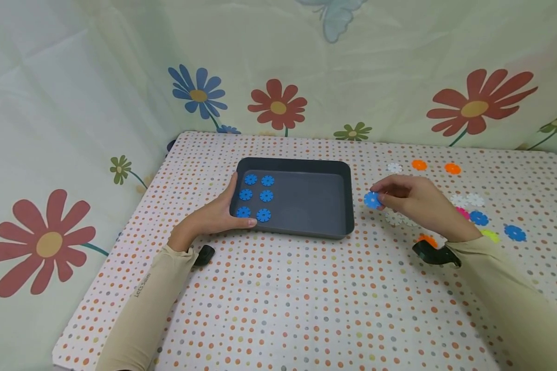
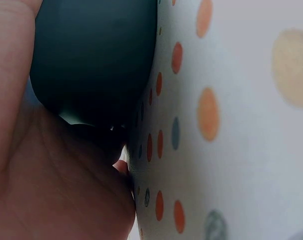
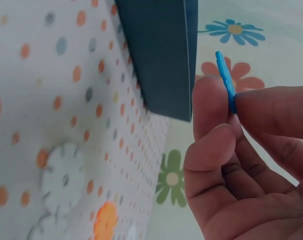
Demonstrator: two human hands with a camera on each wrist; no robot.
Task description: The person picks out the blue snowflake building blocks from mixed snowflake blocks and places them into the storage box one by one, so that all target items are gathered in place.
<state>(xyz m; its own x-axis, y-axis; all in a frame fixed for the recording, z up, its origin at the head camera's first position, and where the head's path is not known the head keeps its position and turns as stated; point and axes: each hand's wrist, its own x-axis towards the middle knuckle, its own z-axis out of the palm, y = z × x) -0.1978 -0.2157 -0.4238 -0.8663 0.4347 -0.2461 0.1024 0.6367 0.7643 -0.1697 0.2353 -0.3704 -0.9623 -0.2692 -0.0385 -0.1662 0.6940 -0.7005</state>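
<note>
My right hand [image 1: 410, 198] pinches a blue snowflake disc [image 1: 372, 200] between thumb and fingertips, just right of a dark grey tray [image 1: 315, 201]. Seen edge-on in the right wrist view, the thin blue disc [image 3: 224, 80] sticks up from the fingertips. With my left hand [image 1: 218, 208] I grip the tray at its near left corner, thumb along the front rim and fingers against the left side. Several blue snowflake discs [image 1: 266, 196] lie flat in the tray's left part, in two columns. The left wrist view shows the palm close against the dark tray wall [image 2: 96, 55].
Loose notched discs lie on the dotted tablecloth [image 1: 278, 299] at right: orange [image 1: 453, 168], white [image 1: 394, 168], blue [image 1: 515, 233], yellow [image 1: 490, 235] and pink [image 1: 462, 213]. Some are partly covered by my right hand. A flower-printed curtain [image 1: 376, 77] hangs behind the table.
</note>
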